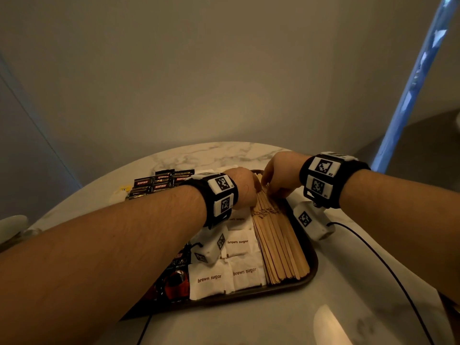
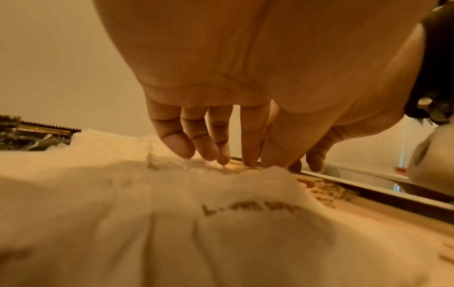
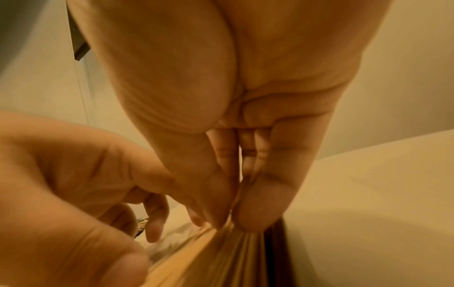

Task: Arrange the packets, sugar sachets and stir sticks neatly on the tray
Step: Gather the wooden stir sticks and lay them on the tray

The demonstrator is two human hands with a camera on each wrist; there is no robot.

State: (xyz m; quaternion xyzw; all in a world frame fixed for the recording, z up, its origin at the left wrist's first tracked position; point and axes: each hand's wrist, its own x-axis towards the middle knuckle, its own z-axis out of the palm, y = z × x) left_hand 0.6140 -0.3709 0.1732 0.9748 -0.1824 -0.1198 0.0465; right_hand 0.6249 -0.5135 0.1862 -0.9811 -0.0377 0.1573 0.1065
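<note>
Now right hand [image 1: 278,179] pinches stir sticks [image 1: 278,247] beside right tray rim [image 1: 309,248]; left hand [image 1: 242,188] loose.

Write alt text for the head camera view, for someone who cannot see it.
Left hand and right hand meet at the far end of the stir sticks lying along the right side of a dark tray, beside brown sugar sachets. Kopiko packets lie on the marble table beyond.

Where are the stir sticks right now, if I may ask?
Head view: the stir sticks lie along the tray's right side, beside the brown sugar sachets, the right hand pinching their far ends.
</note>
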